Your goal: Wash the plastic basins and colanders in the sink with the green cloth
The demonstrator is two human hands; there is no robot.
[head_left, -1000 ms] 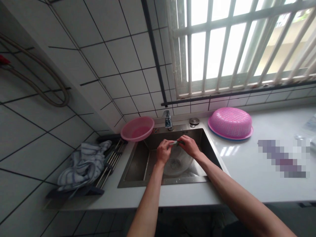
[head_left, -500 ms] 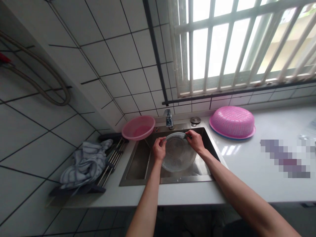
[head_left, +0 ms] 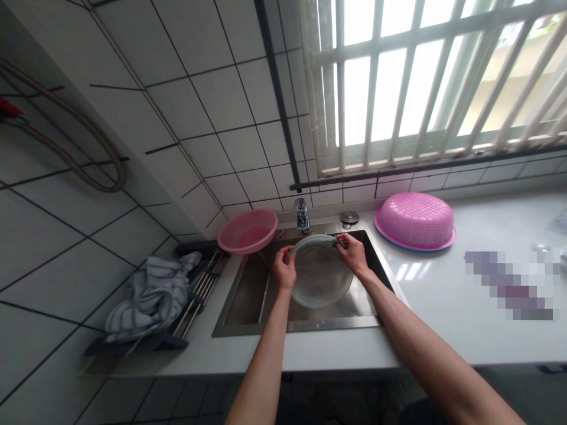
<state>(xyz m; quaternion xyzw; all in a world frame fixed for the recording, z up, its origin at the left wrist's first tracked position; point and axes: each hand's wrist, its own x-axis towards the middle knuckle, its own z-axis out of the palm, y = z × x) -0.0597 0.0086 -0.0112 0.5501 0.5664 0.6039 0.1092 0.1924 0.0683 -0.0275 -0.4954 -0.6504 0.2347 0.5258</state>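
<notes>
A pale, see-through colander (head_left: 321,277) with a perforated wall is tilted over the sink basin, its rim raised toward the faucet. On its left side, my left hand (head_left: 284,268) pinches the rim between thumb and fingers. My right hand (head_left: 352,252) is closed on a small dark green scouring pad (head_left: 340,242), pressed against the rim at the upper right. The steel sink (head_left: 310,324) lies beneath, with a narrower compartment on the left. Whether the colander's underside touches the sink floor, I cannot tell.
A chrome faucet (head_left: 302,213) stands behind the sink. To its left sits a pink basin (head_left: 248,231), beside a rack (head_left: 201,295) holding a striped cloth (head_left: 148,295). A drain strainer (head_left: 349,218) lies behind the sink; an upturned pink basket (head_left: 415,221) is on the right counter.
The colander's rim has shifted slightly, and my right hand has moved a little along it with the scouring pad. My left hand keeps its hold. The view has shifted slightly.
</notes>
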